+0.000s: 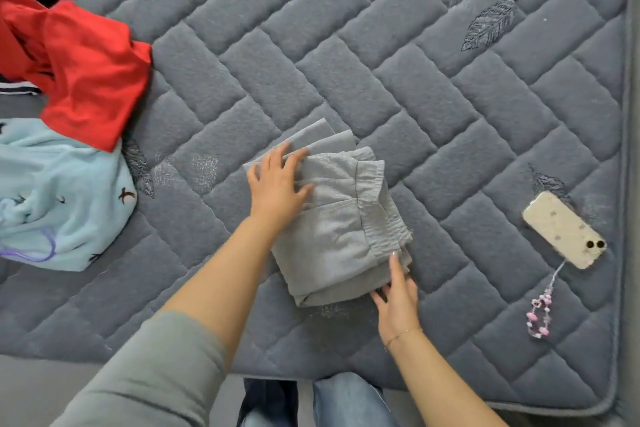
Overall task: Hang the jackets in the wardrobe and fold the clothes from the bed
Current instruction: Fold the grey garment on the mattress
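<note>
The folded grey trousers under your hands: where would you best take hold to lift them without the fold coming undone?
Probably slide flat hands under the two opposite edges where the left hand and right hand already touch the folded grey trousers. The bundle is a flat stack of loose layers on the mattress, so lifting from underneath should keep them together; pinching only the top layer would likely unfold it.

Folded trousers [341,218] mid-bed [346,45], near front edge. Left hand [277,184] flat on their left part, right hand [396,302] touching their near right corner. Clothes pile [69,114] far left. Phone [563,229] right, charm strap [540,312] trailing toward the front.
</note>
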`<action>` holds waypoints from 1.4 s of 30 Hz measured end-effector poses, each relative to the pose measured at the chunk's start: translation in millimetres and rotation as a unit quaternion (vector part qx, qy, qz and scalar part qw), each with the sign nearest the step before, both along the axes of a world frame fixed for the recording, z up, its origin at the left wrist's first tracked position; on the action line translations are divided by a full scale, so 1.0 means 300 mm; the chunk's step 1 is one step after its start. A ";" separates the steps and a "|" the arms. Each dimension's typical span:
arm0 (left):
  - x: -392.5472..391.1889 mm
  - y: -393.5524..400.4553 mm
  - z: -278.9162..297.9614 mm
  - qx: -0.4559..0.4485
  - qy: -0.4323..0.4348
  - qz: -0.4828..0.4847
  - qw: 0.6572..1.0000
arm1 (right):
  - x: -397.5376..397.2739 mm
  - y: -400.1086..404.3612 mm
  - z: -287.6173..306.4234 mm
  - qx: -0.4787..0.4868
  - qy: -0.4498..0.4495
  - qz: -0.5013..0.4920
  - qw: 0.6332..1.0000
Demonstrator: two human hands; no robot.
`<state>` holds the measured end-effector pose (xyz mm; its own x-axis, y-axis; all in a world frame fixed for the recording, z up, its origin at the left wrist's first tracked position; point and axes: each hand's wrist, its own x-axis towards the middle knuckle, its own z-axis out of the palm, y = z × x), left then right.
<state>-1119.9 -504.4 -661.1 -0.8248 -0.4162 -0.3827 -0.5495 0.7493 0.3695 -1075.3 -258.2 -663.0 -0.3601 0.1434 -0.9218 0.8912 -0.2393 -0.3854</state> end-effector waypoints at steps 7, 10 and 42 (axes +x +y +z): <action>-0.026 -0.116 -0.024 0.069 -0.153 -0.027 0.986 | -0.071 -0.078 -0.048 0.032 0.078 0.104 0.991; 0.072 -0.136 0.016 0.279 -0.118 0.137 0.943 | -0.196 -0.082 -0.031 0.060 0.146 0.179 0.971; 0.502 -0.087 0.054 0.339 0.119 0.520 0.775 | -0.056 -0.447 0.185 0.106 0.327 0.487 0.803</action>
